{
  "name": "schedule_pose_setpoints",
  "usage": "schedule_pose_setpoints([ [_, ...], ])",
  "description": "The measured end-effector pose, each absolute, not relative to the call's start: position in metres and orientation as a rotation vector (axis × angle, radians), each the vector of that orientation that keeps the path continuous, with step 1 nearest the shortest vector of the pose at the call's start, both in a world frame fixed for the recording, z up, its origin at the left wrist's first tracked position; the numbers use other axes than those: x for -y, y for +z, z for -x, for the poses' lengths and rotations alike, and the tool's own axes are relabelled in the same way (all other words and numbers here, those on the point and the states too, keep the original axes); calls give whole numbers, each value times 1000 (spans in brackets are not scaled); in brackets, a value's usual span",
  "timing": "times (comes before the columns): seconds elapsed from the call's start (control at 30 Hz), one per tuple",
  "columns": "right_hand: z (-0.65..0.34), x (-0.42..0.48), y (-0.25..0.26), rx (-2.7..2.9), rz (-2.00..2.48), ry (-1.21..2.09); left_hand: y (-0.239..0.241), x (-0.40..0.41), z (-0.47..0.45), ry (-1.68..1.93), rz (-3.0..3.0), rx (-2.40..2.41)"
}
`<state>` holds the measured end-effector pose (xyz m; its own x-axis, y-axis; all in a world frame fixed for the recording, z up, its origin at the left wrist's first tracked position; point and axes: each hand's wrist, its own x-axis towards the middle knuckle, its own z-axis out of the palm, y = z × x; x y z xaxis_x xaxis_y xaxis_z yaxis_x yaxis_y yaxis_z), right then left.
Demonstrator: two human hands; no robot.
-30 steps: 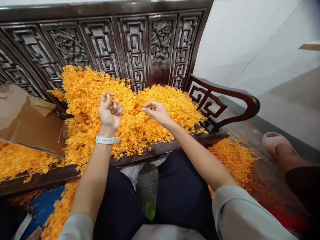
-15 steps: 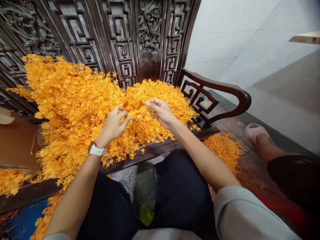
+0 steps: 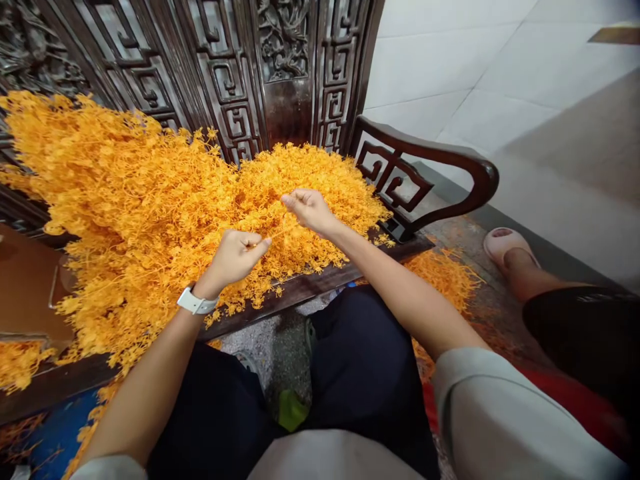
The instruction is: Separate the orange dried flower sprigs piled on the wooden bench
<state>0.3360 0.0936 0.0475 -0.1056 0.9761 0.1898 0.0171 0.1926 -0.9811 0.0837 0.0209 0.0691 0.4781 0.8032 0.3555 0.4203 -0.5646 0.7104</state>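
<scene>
A big heap of orange plastic flower sprigs (image 3: 140,193) covers the seat before me. My left hand (image 3: 233,257), with a white-strapped watch at the wrist, is closed in front of the heap, thumb pressed to the curled fingers. From that pinch a thin orange stem (image 3: 284,232) runs up toward my right hand (image 3: 311,211). The right hand is also closed, thumb against the forefinger, over the right part of the heap. What lies inside the right fingers is too small to make out against the orange behind it.
The dark carved bench (image 3: 290,123) has a curved armrest (image 3: 483,180) on the right. A cardboard box (image 3: 25,280) stands at left, above something blue (image 3: 63,423). More orange pieces (image 3: 445,280) lie on the floor. Another person's sandalled foot (image 3: 513,247) is at right.
Both hands have closed from looser, spread fingers into pinches. An orange stem now shows between them. The view has shifted slightly, with the bench higher and the heap further left.
</scene>
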Motion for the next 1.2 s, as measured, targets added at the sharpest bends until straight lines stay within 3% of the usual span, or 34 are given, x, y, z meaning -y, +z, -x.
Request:
schedule_pose_setpoints([
  [0.17, -390, -99, 40, 1046, 1245, 897, 84, -11, -72, 1286, -1952, -1021],
  [0.37, -385, -72, 29, 1704, 1220, 996, 73, -27, -68, 1379, -1913, -1056],
  [0.57, -378, -72, 37, 1657, 1577, 515, 67, -26, -88, 1361, -1765, -981],
  [0.8, -308, -44, 57, 1327, 1045, 1224, 51, -11, -116, 1243, -1620, -929],
  [0.97, -276, -30, 62, 1387, 970, 981, 42, -5, -126, 1172, -1765, -961],
  [1.2, -273, -25, 58, 1628, 1005, 684, 39, -4, -132, 1387, -1693, -975],
])
